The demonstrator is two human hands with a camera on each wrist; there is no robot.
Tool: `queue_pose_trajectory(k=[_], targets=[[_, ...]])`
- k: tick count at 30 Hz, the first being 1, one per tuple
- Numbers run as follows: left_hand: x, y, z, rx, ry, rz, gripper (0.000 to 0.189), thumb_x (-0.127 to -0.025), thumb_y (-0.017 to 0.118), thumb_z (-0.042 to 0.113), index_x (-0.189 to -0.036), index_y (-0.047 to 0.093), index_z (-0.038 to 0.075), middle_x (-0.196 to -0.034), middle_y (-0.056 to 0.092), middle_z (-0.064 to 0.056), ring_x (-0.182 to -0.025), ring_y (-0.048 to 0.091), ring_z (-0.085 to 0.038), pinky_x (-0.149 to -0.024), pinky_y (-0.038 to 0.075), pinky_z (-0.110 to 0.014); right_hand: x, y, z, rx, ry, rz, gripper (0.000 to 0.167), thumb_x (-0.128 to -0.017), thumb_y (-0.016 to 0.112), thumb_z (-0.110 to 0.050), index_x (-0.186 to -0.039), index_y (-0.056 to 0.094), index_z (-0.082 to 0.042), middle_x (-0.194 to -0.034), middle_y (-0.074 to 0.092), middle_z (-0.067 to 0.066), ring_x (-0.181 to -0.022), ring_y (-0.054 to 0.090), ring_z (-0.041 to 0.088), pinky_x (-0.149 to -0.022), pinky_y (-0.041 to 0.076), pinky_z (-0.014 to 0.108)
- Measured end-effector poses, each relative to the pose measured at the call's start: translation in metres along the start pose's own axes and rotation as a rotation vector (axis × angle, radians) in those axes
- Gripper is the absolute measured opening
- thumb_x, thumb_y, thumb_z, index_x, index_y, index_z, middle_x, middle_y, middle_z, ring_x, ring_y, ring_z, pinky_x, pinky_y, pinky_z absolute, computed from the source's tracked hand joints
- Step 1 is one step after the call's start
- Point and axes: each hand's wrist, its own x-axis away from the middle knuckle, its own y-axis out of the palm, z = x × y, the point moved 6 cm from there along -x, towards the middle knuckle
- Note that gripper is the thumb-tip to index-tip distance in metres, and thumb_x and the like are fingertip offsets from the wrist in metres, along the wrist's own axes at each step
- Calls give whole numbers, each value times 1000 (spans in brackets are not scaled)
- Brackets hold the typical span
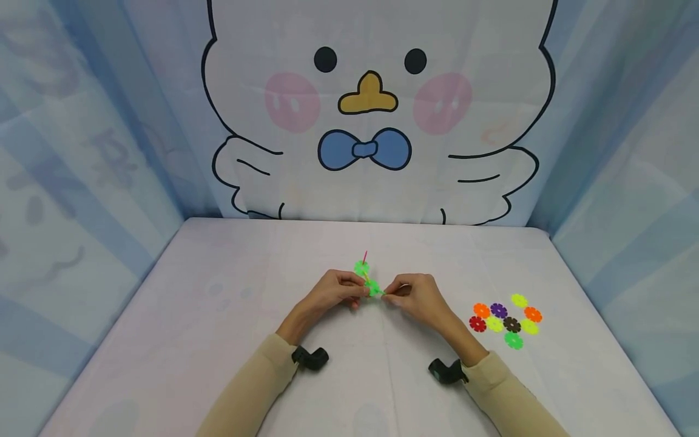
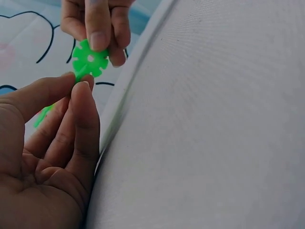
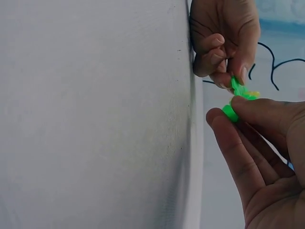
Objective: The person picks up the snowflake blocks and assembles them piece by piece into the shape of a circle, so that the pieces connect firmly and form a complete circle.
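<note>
Near the middle of the table, my left hand (image 1: 341, 288) pinches a joined piece of notched plastic discs (image 1: 361, 267), green ones with a yellow and a pink one seen edge-on. My right hand (image 1: 417, 297) pinches a green notched disc (image 2: 90, 59) between thumb and fingertips, at the right side of that piece. In the left wrist view this disc's edge touches the green part at my left fingertips. From the right wrist view, the green and yellow discs (image 3: 239, 88) sit between both hands, partly covered by fingers.
On the table's right lies a loose group of flat notched discs, among them a purple disc (image 1: 499, 310), a dark brown disc (image 1: 511, 325), a red disc (image 1: 477, 324) and a green disc (image 1: 513, 340). Printed cloth (image 1: 371, 194) hangs behind the table and along both sides.
</note>
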Motion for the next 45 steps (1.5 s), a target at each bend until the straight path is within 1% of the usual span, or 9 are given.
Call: queue_pose_trajectory(k=[3,7,10,15,20,26,32,39,45], targets=[[0,0,0,1,-5,3,26,-93,80,10,-115,75,-3,-81,76,-1,-66,66,-10,-65,60,-25,1,-1,0,10,8,-8,5,-89,85,-6,-88,80,-7,-89,81,7,-83,81,16,-73,62,19],[0,1,-1,7,-7,10,25,-93,79,10,-114,75,-3,-82,77,-1,-67,66,-11,-64,60,-24,4,-5,2,49,30,-37,7,-89,86,-13,-90,80,-14,-92,81,1,-89,78,15,-76,64,22],[-1,1,-2,14,-11,10,24,-94,79,9,-114,74,-4,-83,77,-1,-67,66,-11,-64,60,-24,9,-14,6,98,51,-60,9,-90,87,-18,-92,78,-18,-95,79,-3,-92,75,13,-78,64,22],[-3,1,-4,25,-13,11,23,-95,77,8,-114,74,-5,-84,78,-1,-67,66,-10,-64,60,-24,21,-39,22,194,94,-61,8,-91,85,-21,-95,78,-21,-96,77,-5,-88,71,12,-75,60,24],[-3,0,-3,31,-4,7,23,-96,76,6,-115,73,-7,-85,79,-1,-66,66,-10,-64,59,-24,35,-72,43,259,154,-40,8,-91,85,-22,-96,78,-22,-94,76,-5,-84,68,12,-70,55,23],[-3,1,-3,31,-3,6,23,-95,77,6,-114,74,-6,-83,78,0,-66,66,-10,-64,60,-24,52,-109,62,304,212,-76,13,-93,83,-26,-100,77,-16,-91,72,-2,-79,64,11,-65,53,22],[-3,0,-2,29,-2,1,21,-95,77,7,-113,74,-4,-83,78,-1,-67,66,-10,-64,60,-24,66,-132,72,364,227,-112,20,-93,83,-25,-104,78,-10,-88,69,-2,-70,56,7,-60,50,23],[-2,0,-1,35,1,-2,18,-95,76,6,-110,74,-5,-87,80,-2,-68,67,-10,-65,60,-24,81,-144,80,385,277,-163,31,-88,88,-27,-107,78,-4,-87,68,1,-68,54,7,-56,47,23],[-2,0,-1,38,-6,1,19,-95,76,5,-111,74,-5,-85,79,0,-68,66,-9,-64,60,-23,84,-142,85,377,314,-194,30,-87,88,-25,-105,78,-4,-84,64,-1,-67,51,9,-55,45,23]])
